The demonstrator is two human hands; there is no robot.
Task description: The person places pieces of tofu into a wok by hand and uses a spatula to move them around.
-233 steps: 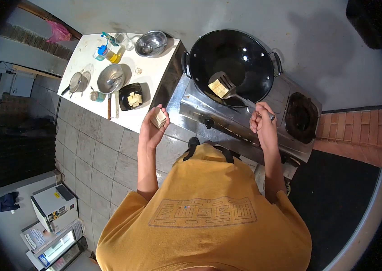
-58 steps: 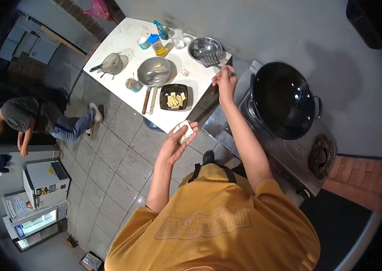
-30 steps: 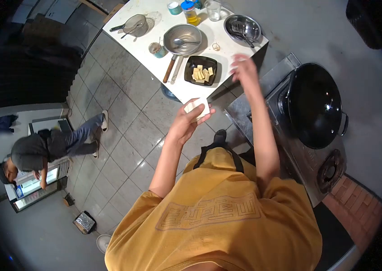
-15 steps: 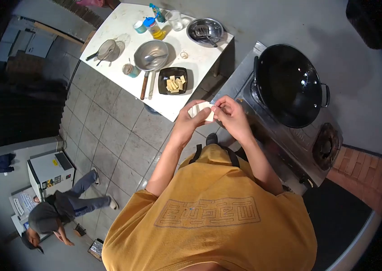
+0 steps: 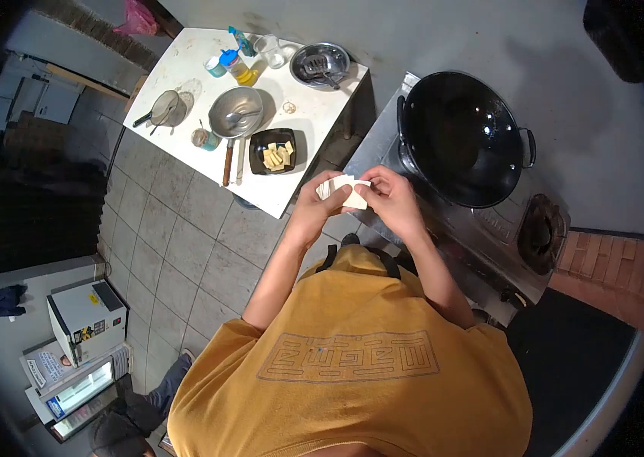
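Note:
A small stack of white cards or paper slips is held in front of my chest. My left hand wraps the stack's left side, its thumb lying across the face. On the other side, my right hand pinches one slip at the right edge, which sits slightly fanned out from the others. Any print on the slips is too small to read. Beyond my hands, a black square bowl of pale yellow cut pieces stands on the white table.
A black wok rests on the steel stove to my right, near a bare burner. On the table are a steel pan, a strainer, an oil jar and a metal bowl. Another person is at lower left.
My view has shifted, so table and wok sit further left. The right-hand slip now sticks out more from the stack. The other person has moved towards the bottom of the view, partly hidden.

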